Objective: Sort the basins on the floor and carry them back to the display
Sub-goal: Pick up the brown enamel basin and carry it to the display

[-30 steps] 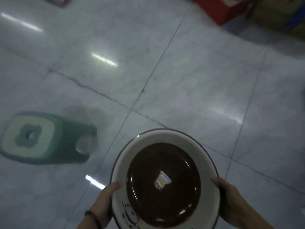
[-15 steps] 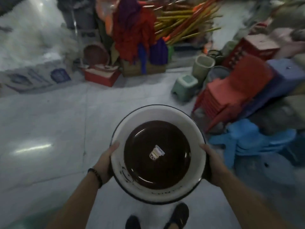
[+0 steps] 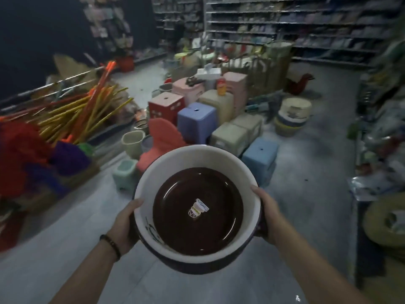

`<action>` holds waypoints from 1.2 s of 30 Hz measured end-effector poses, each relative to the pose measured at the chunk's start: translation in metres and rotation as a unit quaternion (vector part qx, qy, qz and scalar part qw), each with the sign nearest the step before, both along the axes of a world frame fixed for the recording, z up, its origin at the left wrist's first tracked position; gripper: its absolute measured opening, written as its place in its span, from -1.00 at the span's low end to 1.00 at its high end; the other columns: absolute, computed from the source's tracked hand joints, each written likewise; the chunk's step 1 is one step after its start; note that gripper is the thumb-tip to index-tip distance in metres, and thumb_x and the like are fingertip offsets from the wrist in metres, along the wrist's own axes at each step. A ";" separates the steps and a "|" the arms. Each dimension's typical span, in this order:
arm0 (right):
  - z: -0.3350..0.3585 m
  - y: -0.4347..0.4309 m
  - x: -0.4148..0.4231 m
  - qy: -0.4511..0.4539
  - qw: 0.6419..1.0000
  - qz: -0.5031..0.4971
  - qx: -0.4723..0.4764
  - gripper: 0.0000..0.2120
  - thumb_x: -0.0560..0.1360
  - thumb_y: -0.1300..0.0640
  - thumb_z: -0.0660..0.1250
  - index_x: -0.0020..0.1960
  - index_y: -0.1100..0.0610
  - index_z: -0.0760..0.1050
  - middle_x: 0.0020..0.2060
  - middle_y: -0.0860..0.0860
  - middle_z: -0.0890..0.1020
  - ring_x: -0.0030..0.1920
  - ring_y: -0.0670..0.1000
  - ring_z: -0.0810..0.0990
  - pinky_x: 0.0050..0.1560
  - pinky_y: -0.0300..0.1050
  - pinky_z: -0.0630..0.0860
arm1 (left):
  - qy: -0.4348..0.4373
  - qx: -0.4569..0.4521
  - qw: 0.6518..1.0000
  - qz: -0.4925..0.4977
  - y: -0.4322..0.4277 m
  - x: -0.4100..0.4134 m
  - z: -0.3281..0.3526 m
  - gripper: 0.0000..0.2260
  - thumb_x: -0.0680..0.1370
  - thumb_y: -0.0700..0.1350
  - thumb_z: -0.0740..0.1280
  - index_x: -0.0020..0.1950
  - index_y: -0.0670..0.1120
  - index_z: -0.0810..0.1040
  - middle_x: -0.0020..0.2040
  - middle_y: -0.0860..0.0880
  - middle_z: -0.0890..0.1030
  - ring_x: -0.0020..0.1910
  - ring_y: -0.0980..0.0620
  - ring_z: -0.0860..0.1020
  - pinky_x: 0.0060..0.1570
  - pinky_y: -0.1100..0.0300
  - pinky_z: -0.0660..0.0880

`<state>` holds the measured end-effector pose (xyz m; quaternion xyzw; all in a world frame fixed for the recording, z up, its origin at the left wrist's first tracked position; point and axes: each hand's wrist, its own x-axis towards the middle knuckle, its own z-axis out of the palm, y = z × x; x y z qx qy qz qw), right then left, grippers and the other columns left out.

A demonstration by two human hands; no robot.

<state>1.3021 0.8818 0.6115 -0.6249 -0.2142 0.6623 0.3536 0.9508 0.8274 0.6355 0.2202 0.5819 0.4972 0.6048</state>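
I hold a white basin [image 3: 186, 159] with a dark outer wall in front of me, low in the middle of the view. A dark brown basin [image 3: 197, 229] with a small sticker lies nested inside it. My left hand [image 3: 125, 222] grips the white basin's left rim, and my right hand [image 3: 266, 212] grips its right rim. Farther off on the floor at the right stands a stack of basins [image 3: 292, 117].
Plastic stools in red [image 3: 165, 107], purple [image 3: 196, 119], blue [image 3: 260, 155] and beige crowd the floor ahead. Brooms and mops [image 3: 72, 115] lie at the left. Shelves [image 3: 306, 23] line the back wall. Goods on a low stand [image 3: 383, 216] fill the right edge. Bare floor runs between the stools and that stand.
My view has lifted from the floor to the shop aisle and swung right. The basins stay in both hands, carried forward toward the stools.
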 end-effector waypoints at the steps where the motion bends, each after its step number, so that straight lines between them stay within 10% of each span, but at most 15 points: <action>1: 0.003 0.010 0.033 0.000 1.000 -0.019 0.008 -0.37 0.19 -0.44 0.46 -0.17 0.14 0.60 -0.34 0.16 0.63 -0.42 0.15 0.57 -0.33 -0.11 0.52 | -0.005 0.003 1.000 -0.015 0.022 0.031 0.002 -0.58 0.57 0.06 0.28 0.32 -0.17 0.58 0.22 -0.30 0.64 0.23 -0.37 0.58 0.34 -0.33 0.41; 8: 0.023 0.076 0.214 -0.027 0.993 -0.110 0.031 -0.42 0.33 -0.41 0.39 -0.21 0.15 0.56 -0.52 0.06 0.57 -0.64 0.03 0.49 -0.55 -0.22 0.42 | -0.004 -0.003 0.993 -0.114 0.167 0.212 0.024 -0.63 0.56 0.07 0.27 0.12 -0.18 0.69 0.13 -0.33 0.67 0.03 -0.29 0.62 0.28 -0.30 0.45; 17: 0.040 0.209 0.390 -0.085 0.960 -0.266 0.037 -0.36 0.29 -0.38 0.43 0.03 0.17 0.68 -0.14 0.19 0.72 -0.20 0.21 0.68 -0.19 0.01 0.61 | -0.051 0.004 0.966 -0.253 0.400 0.414 0.008 -0.64 0.55 0.08 0.28 -0.03 -0.13 0.77 -0.05 -0.24 0.72 -0.17 -0.20 0.67 0.09 -0.14 0.55; 22: 0.043 0.270 0.462 -0.081 0.937 -0.339 0.026 -0.38 0.31 -0.37 0.42 -0.02 0.18 0.64 -0.29 0.16 0.67 -0.42 0.15 0.61 -0.45 -0.11 0.53 | -0.054 0.023 0.938 -0.342 0.523 0.520 0.014 -0.53 0.47 0.11 0.34 0.24 -0.18 0.66 0.16 -0.30 0.66 0.01 -0.26 0.63 0.16 -0.18 0.53; 36: 0.009 0.512 0.737 -0.085 0.916 -0.389 0.052 -0.37 0.23 -0.36 0.47 0.10 0.06 0.70 -0.04 0.22 0.76 0.02 0.35 0.72 0.15 0.42 0.61 | -0.022 0.007 0.929 -0.369 0.769 0.799 -0.034 -0.39 0.33 0.21 0.46 0.25 -0.12 0.64 0.20 -0.32 0.65 0.13 -0.37 0.61 0.29 -0.39 0.44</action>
